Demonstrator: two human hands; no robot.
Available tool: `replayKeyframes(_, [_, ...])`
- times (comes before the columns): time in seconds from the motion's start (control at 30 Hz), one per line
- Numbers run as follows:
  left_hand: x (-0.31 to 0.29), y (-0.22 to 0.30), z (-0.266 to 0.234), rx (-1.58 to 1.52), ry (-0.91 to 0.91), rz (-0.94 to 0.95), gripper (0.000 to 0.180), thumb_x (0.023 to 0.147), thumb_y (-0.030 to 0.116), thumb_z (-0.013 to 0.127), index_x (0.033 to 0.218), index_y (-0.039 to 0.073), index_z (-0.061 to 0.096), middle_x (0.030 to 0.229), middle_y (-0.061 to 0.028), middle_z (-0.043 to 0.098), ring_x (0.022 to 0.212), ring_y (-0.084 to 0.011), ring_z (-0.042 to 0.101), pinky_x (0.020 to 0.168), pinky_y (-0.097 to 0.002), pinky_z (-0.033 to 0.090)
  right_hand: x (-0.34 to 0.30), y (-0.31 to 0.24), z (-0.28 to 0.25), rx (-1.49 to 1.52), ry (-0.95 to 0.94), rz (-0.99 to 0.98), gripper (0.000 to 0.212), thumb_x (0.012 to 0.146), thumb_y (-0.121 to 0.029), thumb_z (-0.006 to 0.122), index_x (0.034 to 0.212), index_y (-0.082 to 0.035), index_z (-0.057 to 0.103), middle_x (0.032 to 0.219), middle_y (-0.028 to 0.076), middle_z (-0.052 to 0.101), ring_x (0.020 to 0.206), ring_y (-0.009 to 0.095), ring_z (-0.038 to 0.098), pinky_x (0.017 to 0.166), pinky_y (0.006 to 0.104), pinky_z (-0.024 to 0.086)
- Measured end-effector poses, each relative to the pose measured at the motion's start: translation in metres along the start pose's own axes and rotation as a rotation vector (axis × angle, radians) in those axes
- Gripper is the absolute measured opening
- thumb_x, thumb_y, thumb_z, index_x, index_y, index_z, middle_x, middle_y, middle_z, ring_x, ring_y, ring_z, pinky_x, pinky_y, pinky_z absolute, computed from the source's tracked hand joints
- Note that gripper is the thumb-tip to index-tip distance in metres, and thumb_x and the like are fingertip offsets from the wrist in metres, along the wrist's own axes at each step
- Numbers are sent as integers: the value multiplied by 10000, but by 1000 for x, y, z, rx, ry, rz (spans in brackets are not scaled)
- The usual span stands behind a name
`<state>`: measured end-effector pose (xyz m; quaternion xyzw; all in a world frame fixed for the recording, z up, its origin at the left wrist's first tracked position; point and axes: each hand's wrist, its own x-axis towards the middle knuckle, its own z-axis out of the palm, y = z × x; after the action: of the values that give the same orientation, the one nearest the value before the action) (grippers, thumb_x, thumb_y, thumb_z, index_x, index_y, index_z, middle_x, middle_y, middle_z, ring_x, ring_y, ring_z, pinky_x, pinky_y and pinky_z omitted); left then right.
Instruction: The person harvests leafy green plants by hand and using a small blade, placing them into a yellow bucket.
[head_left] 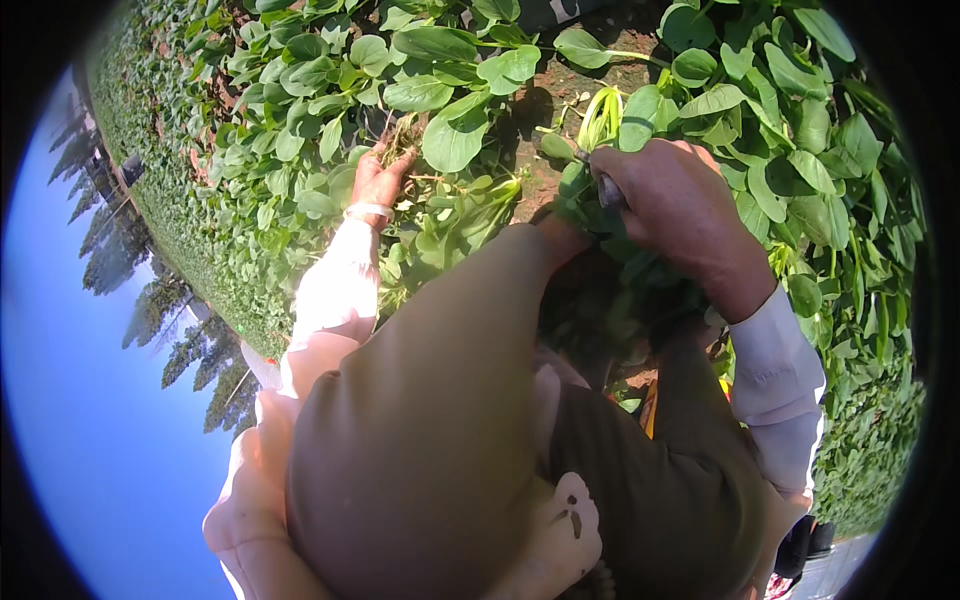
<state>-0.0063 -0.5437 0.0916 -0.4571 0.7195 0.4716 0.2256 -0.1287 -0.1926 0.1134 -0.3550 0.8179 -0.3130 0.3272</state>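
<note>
Among leafy green plants [440, 85], my left hand [378, 188] reaches out on the left, a pale band at its wrist. Its thumb and fingers close around a wisp of withered stems [402, 138]. On the right, my right hand [690, 205] is wrapped round a small knife [610, 192]; only part of its grey metal shows beside the fist. Just beyond the knife stands a clump of pale green stalks [601, 118] with broad leaves. Below my left hand, a leafy green bunch [470, 212] lies near my knee.
My bent knee [430, 370] in brown trousers fills the middle, between my arms. Reddish bare soil [540, 150] runs between the plant rows. Dense leaves [820, 150] crowd the right side. Trees [115, 240] stand far off at the left edge of the field.
</note>
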Motion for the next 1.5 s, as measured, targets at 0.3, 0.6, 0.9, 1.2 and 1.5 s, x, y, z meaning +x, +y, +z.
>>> replayKeyframes(0.3, [15,1,66,904,-81,687,358,795,99,609,1148,40,617,1181,-203,590,1096,-380,551,942,-411,434,-20,-2,53,83,172,103,144,784,-126,576,919,-85,605,704,157,611,718,366,612,650,481,459])
replayKeyframes(0.6, [74,-63,83,1205,58,831,412,778,171,607,1178,73,582,1154,-176,591,1086,-367,539,945,-448,412,5,-5,70,62,148,-45,142,784,-109,557,918,-67,579,677,156,609,682,353,623,609,457,477])
replayKeyframes(0.9, [41,-42,47,494,-274,569,480,799,176,646,1254,59,546,1271,-165,554,1174,-331,505,1007,-391,391,23,2,96,173,47,10,165,737,-73,573,900,-100,575,691,143,618,686,355,626,609,467,470])
replayKeyframes(1.2, [10,-63,88,758,-148,426,449,833,254,619,1219,33,560,1196,-255,554,1162,-405,494,995,-456,388,-11,5,51,182,-124,71,180,697,-38,597,869,-87,578,735,166,611,746,409,588,663,501,455])
replayKeyframes(1.5, [14,-42,105,932,-235,75,473,887,407,580,1190,45,598,1132,-182,632,1085,-327,579,932,-418,447,-13,3,77,230,-82,111,173,699,-17,591,861,-75,570,724,190,595,749,412,587,646,502,447])
